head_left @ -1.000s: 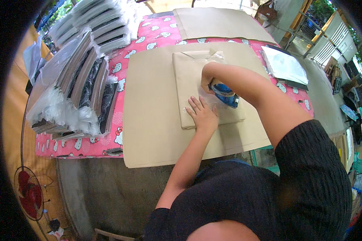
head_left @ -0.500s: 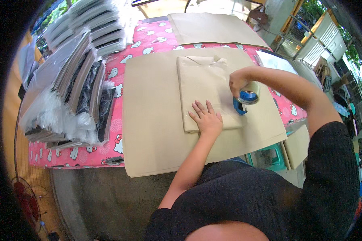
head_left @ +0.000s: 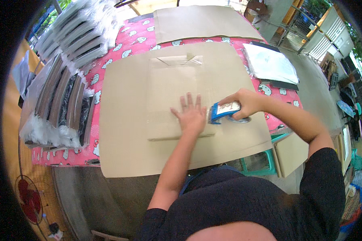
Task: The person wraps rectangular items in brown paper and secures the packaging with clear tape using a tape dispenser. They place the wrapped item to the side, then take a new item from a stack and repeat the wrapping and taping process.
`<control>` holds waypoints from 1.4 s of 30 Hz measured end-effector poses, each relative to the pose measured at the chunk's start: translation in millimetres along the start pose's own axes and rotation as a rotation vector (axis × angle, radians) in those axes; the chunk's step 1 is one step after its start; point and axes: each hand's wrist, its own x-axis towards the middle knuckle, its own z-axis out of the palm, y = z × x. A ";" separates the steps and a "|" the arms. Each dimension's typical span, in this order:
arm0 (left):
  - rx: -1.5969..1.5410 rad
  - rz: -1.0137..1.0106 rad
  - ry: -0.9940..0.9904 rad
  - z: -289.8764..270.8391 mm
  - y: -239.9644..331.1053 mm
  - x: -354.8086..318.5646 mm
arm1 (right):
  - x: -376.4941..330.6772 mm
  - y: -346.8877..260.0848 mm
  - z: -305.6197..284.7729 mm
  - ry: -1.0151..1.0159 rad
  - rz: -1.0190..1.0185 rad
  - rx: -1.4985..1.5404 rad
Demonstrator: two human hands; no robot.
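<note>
While the left hand lies flat on the brown paper parcel, the right hand holds the blue tape dispenser. The left grip is let go, with its fingers spread and pointing to the far edge of the table. The right grip is closed around the tape dispenser. The parcel is in the middle part of the table, on a big brown sheet that sticks out past the near edge. Its long way runs from the near edge to the far edge, and the end with the folded, taped paper points to the far edge. The tape dispenser is at the parcel's right side, near its near right corner. It points sideways: its long way goes from left to right, and its blue front end faces the left edge. I cannot tell if that end touches the parcel. Piles of shiny plastic bags stand along the left edge, and a white packet lies by the right edge.
</note>
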 end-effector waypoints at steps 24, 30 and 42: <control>0.074 -0.079 0.012 -1.5 26.4 7.1 | -45.4 141.2 55.7 0.622 0.070 -0.531; -0.633 -0.424 0.658 9.0 -111.3 -36.0 | -29.9 75.1 108.4 0.660 0.220 -0.500; -0.984 -0.096 0.509 -150.3 -131.5 -80.3 | -43.9 -80.4 69.2 1.015 0.162 0.165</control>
